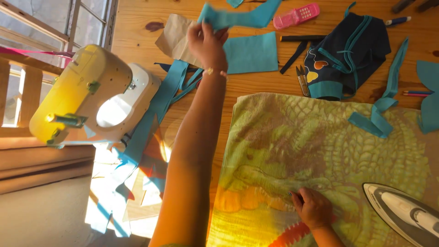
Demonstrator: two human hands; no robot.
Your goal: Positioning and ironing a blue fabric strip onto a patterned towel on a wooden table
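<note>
Fabric is what we have in our left hand (208,41): its fingers are pinched on one end of a teal strip (242,16), lifted clear of the worktop (137,27) at full reach. Our right hand (313,208) lies close to us, fingers curled and pressing down on the green patterned towel (329,146), holding nothing.

The risk we judge nearest sits just right of that right hand: an iron (407,212) resting on the towel. If it is hot, a careless sweep of the wrist could touch it, or it could scorch the cloth underneath; we cannot tell whether it is on.

Beyond the left hand, the strip could drag across the loose teal square (251,52) and the brown paper (176,34) beneath it, pulling them out of place. The small snips (302,80) lie open to the right of that arm, near the dark blue bag (352,50), and a blind reach back could catch them. The sewing machine (91,93) stands to the left of the arm.
</note>
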